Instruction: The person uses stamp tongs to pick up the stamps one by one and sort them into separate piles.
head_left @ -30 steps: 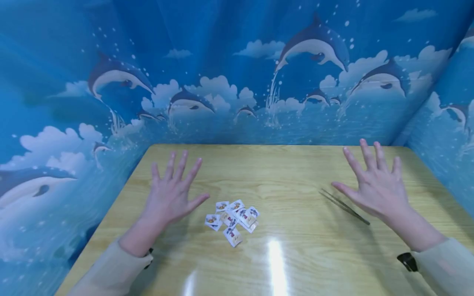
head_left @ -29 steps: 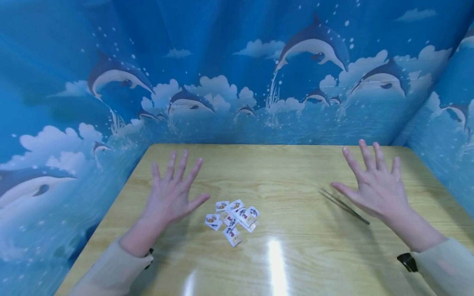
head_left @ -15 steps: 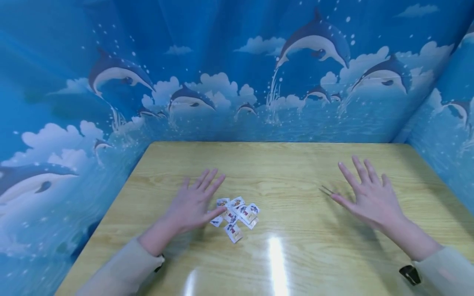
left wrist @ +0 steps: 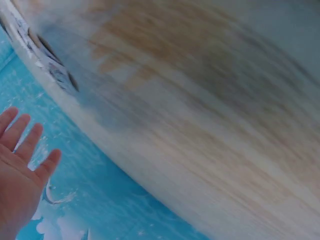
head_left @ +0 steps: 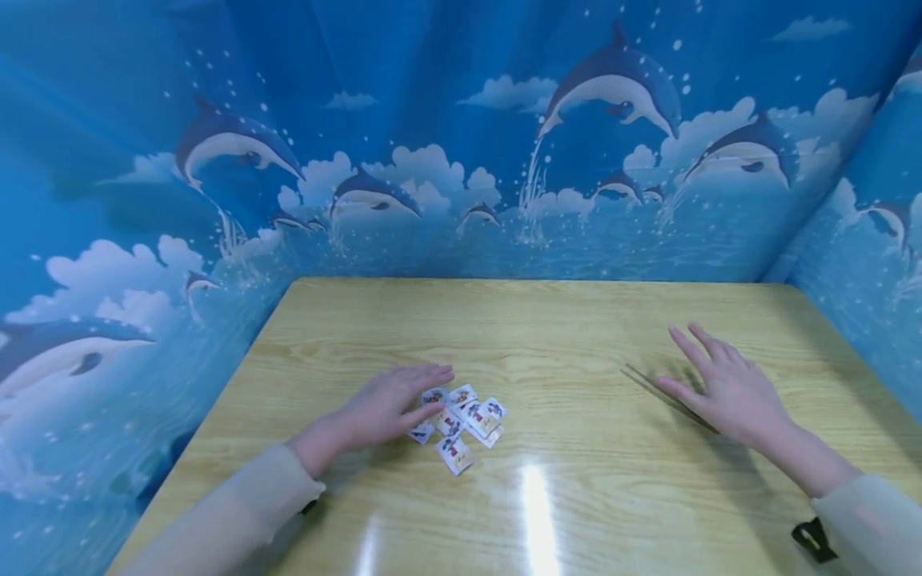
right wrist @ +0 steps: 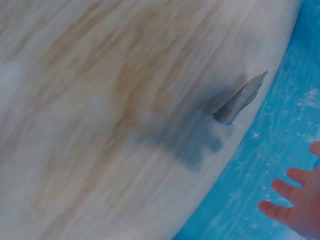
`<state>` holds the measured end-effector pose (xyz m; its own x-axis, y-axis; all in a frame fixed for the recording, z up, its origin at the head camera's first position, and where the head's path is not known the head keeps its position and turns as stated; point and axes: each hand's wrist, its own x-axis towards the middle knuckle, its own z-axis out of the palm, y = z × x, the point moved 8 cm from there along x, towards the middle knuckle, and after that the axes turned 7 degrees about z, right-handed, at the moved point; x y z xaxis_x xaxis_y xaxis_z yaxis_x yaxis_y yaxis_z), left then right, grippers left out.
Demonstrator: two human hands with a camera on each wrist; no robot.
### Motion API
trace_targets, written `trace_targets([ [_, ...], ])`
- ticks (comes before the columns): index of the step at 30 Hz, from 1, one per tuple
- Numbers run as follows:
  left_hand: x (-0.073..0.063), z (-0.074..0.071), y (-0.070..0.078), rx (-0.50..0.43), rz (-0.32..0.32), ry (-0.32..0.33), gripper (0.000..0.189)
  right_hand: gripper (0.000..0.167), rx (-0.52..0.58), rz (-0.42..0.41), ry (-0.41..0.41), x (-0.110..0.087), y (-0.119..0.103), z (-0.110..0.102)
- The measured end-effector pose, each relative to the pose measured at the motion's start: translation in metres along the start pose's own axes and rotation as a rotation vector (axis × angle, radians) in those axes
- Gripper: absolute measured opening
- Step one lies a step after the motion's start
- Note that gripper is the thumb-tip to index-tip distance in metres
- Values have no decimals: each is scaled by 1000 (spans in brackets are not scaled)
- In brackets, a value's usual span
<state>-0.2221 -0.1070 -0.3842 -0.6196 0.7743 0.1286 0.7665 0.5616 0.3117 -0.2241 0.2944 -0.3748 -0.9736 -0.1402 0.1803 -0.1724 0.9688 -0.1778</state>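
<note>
Several small white picture cards or packets [head_left: 477, 418] lie in a loose, overlapping pile on the wooden table. My left hand [head_left: 385, 408] hovers at the pile's left edge, fingers extended and close together, covering part of it. Whether it touches any piece I cannot tell. The left wrist view shows that hand [left wrist: 20, 170] holding nothing, with the pile [left wrist: 42, 52] at the upper left. A pair of thin metal tweezers [head_left: 696, 417] lies slantwise on the right, partly hidden under my right hand [head_left: 731, 392]. Its fingers are loosely bent and grip nothing; the right wrist view shows the tweezers [right wrist: 240, 100] lying apart from it.
The light wooden table [head_left: 562, 320] ends at a blue dolphin-printed curtain [head_left: 461, 192] along its back and sides. Bright light reflections show on the table's near part.
The left hand has moved right and down to the pile, its spread fingers drawing together. The right hand has lowered toward the tweezers, its fingers bending slightly. Cards and tweezers lie as before.
</note>
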Motion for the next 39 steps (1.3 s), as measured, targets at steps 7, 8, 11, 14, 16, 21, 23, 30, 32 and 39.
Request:
trace_targets([
  [7, 8, 8, -9, -54, 55, -3, 37, 82, 39, 22, -84, 0, 17, 12],
  [8, 9, 9, -10, -54, 58, -5, 34, 81, 40, 21, -89, 1, 18, 13],
  [11, 13, 12, -12, -57, 61, -19, 29, 77, 50, 15, -102, 1, 22, 17],
  [14, 16, 18, -13, -45, 68, -48, 26, 71, 63, 9, -110, 1, 24, 21],
  [16, 18, 20, -14, -45, 72, -63, 25, 69, 78, 3, -118, 1, 25, 24],
  [21, 19, 26, -15, -33, 70, -94, 25, 64, 105, -14, -108, 1, 26, 29],
  [23, 17, 28, -16, -21, 64, -108, 25, 62, 111, -19, -97, 0, 27, 30],
  [30, 16, 28, -17, -22, 54, -107, 24, 55, 177, -43, -78, 0, 28, 33],
  [32, 16, 29, -18, -24, 53, -109, 24, 52, 206, -41, -77, 0, 29, 35],
  [39, 17, 29, -20, -31, 46, -111, 25, 45, 235, -86, -32, 0, 26, 36],
])
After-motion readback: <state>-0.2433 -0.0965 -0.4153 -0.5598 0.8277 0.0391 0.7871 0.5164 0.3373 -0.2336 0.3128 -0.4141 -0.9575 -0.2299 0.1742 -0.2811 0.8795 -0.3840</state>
